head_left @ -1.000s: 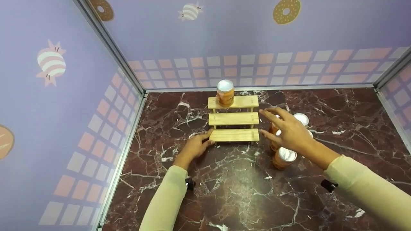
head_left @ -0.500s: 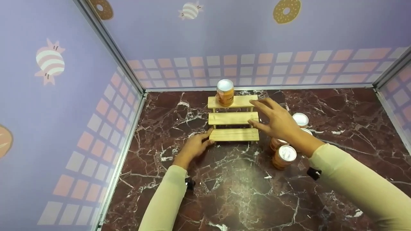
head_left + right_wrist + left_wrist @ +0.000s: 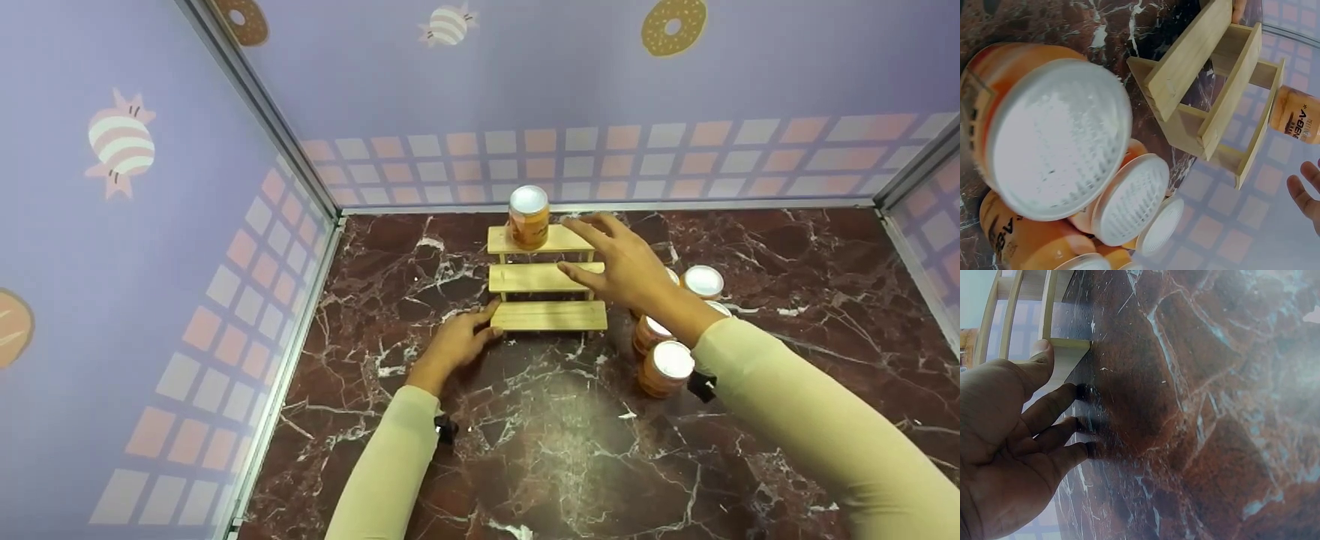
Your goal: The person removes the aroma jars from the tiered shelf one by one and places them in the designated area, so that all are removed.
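Observation:
A three-step wooden display stand [image 3: 547, 315] stands on the dark marbled surface. On its top step an orange can [image 3: 529, 225] with a pale lid is upright, left of the middle; in the right wrist view, black lettering shows on that can [image 3: 1297, 115]. My left hand [image 3: 455, 346] holds the left end of the lowest step, thumb at the front corner and a finger at the back; the left wrist view shows the thumb [image 3: 1042, 360] against the board's edge. My right hand [image 3: 622, 262], fingers spread and holding nothing, hovers over the stand's right side, right of the can.
Several more orange cans [image 3: 660, 382] with pale lids stand grouped right of the stand, partly hidden under my right forearm. A lilac patterned back wall [image 3: 450, 112] rises just behind the stand, and another wall [image 3: 187, 247] closes the left side.
My right hand has moved left from above the grouped cans to over the upper steps, closer to the can on top. My left hand, the stand and that can stay put.

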A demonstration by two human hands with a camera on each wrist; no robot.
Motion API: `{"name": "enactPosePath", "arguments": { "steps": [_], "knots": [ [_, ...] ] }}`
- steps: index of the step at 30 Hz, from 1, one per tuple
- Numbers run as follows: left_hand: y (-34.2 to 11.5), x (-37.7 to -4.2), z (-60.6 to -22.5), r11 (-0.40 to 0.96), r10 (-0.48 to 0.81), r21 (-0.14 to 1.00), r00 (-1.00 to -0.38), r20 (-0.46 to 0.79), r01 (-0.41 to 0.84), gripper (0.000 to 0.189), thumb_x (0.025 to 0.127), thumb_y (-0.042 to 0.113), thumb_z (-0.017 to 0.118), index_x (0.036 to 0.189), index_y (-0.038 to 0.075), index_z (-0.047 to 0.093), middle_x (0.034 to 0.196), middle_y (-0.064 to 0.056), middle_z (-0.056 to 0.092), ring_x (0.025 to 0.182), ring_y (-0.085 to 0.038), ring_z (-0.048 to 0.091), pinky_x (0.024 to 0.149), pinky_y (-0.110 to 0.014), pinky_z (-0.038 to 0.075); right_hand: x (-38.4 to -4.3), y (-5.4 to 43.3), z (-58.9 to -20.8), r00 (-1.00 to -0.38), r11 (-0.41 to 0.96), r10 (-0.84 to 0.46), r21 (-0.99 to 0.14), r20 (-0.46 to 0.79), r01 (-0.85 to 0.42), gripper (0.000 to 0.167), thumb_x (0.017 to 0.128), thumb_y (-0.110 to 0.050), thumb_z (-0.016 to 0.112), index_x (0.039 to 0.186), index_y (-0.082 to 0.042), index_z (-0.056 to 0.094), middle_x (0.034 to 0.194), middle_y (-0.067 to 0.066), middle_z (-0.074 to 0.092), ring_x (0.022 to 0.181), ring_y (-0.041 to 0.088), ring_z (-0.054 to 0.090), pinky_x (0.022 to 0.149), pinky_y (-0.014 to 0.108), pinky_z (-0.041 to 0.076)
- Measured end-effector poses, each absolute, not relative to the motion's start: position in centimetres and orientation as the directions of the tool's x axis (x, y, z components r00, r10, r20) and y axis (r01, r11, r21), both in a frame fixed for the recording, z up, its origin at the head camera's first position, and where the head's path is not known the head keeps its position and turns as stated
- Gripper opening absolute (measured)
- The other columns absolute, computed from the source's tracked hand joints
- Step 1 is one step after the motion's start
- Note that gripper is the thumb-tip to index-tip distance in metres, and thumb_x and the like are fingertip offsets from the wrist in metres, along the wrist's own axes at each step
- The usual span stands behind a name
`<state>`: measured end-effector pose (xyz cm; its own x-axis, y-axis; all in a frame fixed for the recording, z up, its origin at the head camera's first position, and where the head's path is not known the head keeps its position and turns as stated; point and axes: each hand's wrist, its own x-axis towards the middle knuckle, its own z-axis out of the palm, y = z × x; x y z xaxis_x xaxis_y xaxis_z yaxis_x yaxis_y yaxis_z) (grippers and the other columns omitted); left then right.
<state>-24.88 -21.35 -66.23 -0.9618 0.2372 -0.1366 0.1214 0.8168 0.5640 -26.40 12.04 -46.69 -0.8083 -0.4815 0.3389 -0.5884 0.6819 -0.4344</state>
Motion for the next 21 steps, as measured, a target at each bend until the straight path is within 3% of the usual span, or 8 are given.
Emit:
{"name": "enactPosePath", "arguments": {
  "steps": [10, 21],
  "knots": [
    [-21.2, -24.6, -66.1, 0.807, 0.245, 0.576, -0.961, -0.129, 0.128, 0.067, 0.106, 0.054, 0.069, 0.166, 0.043, 0.044, 0.162, -0.016, 0.059, 0.147, -0.045, 0.060, 0.127, -0.059, 0.047, -27.8, 10.8, -47.1, -0.821, 0.682, -0.464, -0.458, 0.332, -0.571, 0.074, 0.102, -0.049, 0.080, 0.165, -0.020, 0.054, 0.155, 0.018, 0.059, 0.127, 0.046, 0.068, 0.111, 0.065, 0.057],
    [-20.8, -23.8, -64.6, 0.811, 0.237, 0.570, -0.965, -0.114, 0.132, 0.065, 0.107, 0.054, 0.068, 0.167, 0.043, 0.046, 0.159, -0.016, 0.062, 0.147, -0.042, 0.061, 0.128, -0.057, 0.047, -29.2, 9.6, -47.5, -0.828, 0.665, -0.453, -0.493, 0.331, -0.561, 0.073, 0.100, -0.038, 0.085, 0.165, -0.023, 0.053, 0.156, 0.019, 0.057, 0.136, 0.047, 0.065, 0.115, 0.067, 0.055]
  ]
}}
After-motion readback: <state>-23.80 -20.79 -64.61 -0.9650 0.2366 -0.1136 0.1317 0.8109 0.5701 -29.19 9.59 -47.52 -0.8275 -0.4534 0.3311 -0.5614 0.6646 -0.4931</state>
